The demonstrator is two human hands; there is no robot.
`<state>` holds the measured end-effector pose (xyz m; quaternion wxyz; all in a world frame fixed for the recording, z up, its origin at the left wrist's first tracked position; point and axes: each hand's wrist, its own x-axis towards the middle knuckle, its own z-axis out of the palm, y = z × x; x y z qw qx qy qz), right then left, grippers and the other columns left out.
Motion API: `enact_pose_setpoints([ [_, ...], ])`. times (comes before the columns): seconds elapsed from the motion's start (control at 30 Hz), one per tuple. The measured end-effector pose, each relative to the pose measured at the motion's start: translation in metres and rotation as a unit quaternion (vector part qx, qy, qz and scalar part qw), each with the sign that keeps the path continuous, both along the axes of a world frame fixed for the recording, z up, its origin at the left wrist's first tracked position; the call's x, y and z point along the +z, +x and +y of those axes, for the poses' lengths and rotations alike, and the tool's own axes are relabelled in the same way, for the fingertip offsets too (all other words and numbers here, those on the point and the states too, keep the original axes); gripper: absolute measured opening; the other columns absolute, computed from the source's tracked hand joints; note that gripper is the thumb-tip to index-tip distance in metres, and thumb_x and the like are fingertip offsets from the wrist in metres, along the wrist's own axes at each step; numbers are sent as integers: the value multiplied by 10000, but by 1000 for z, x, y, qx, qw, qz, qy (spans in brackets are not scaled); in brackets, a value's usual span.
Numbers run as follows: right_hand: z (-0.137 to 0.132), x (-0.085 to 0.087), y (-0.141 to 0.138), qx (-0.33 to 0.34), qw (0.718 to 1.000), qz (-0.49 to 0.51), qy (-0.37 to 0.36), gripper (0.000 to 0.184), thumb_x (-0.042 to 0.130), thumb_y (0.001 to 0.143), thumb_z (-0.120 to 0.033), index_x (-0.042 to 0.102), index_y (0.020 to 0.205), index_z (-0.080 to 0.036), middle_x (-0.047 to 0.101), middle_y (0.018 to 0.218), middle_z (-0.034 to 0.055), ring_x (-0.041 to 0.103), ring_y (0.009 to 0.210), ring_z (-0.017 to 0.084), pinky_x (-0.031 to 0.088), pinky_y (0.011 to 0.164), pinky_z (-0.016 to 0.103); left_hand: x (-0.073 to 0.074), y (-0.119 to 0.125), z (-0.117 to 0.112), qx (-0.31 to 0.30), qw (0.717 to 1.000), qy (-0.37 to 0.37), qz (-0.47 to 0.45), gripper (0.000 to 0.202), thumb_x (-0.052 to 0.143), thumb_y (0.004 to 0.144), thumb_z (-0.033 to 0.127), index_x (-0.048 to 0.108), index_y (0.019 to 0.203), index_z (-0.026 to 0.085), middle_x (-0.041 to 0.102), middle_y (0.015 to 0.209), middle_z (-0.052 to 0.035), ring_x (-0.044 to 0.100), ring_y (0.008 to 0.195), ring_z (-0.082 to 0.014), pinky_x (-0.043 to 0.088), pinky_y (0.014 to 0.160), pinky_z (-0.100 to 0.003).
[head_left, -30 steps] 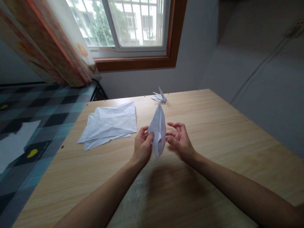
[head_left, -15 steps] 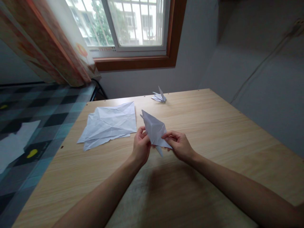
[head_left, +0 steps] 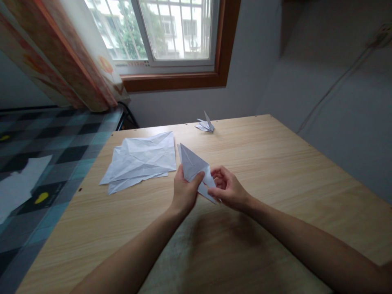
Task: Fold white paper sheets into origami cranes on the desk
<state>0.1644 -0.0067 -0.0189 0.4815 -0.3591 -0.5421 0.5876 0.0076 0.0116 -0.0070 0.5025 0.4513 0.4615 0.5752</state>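
Note:
A folded white paper (head_left: pixel 193 160), pointed at its upper left and split into flaps at its lower right, is held above the table. My left hand (head_left: pixel 186 188) is closed on it, with the thumb pressed across the front and the fingers hidden behind. At the lower right flap, my right hand (head_left: pixel 228 187) has its fingers curled, thumb and fingertips at the paper's edge. Beyond them a small folded paper figure (head_left: pixel 206 125) with upright points stands near the table's far edge.
Creased white sheets (head_left: pixel 147 157) lie stacked on the wooden table (head_left: pixel 275 171), left of my hands. A bed with a checked cover (head_left: pixel 70 153) adjoins the table's left side and carries more white paper (head_left: pixel 23 183). A window and wall rise behind the table.
My left thumb has moved onto the front of the folded paper. The paper's lower right part now shows separate flaps, and my right fingers have shifted along that edge.

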Motion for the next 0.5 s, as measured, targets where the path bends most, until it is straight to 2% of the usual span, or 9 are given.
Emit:
enact_pose_setpoints([
  [0.1, 4, -1, -2, -28, 998, 40, -27, 441, 704, 691, -180, 471, 1059, -246, 608, 762, -81, 594, 514, 87, 490, 465, 211, -2, 2, -2, 5, 999, 31, -17, 483, 737, 740, 290, 496, 1149, 206, 655, 909, -3, 661, 788, -161, 540, 693, -274],
  [0.2, 7, 1, -1, -40, 995, 63, -64, 508, 682, 704, -192, 417, 1132, -261, 603, 743, -102, 584, 431, 87, 454, 377, 191, -3, 4, -3, -6, 997, 49, -57, 783, 694, 774, 245, 280, 1431, 341, 603, 1128, -26, 662, 809, -137, 553, 692, -263],
  [0.27, 8, 3, 0, -55, 994, 67, -73, 526, 686, 698, -194, 410, 1141, -257, 601, 740, -105, 583, 417, 83, 446, 361, 180, -3, 4, -5, -19, 997, 53, -57, 822, 682, 776, 228, 253, 1461, 377, 568, 1203, -47, 648, 756, -119, 543, 634, -240],
  [0.33, 8, 5, 0, -63, 993, 66, -79, 523, 689, 688, -197, 418, 1132, -248, 604, 740, -102, 586, 419, 82, 451, 360, 179, -1, 4, -5, -25, 997, 55, -43, 748, 682, 777, 221, 337, 1428, 345, 559, 1212, -60, 630, 722, -109, 525, 588, -221],
  [0.5, 8, 5, 0, -64, 993, 57, -82, 482, 680, 686, -206, 447, 1106, -239, 611, 726, -97, 568, 411, 81, 441, 359, 183, 2, 4, -5, -2, 997, 74, -24, 715, 706, 741, 179, 382, 1366, 305, 575, 1140, -34, 633, 769, -118, 513, 602, -210],
])
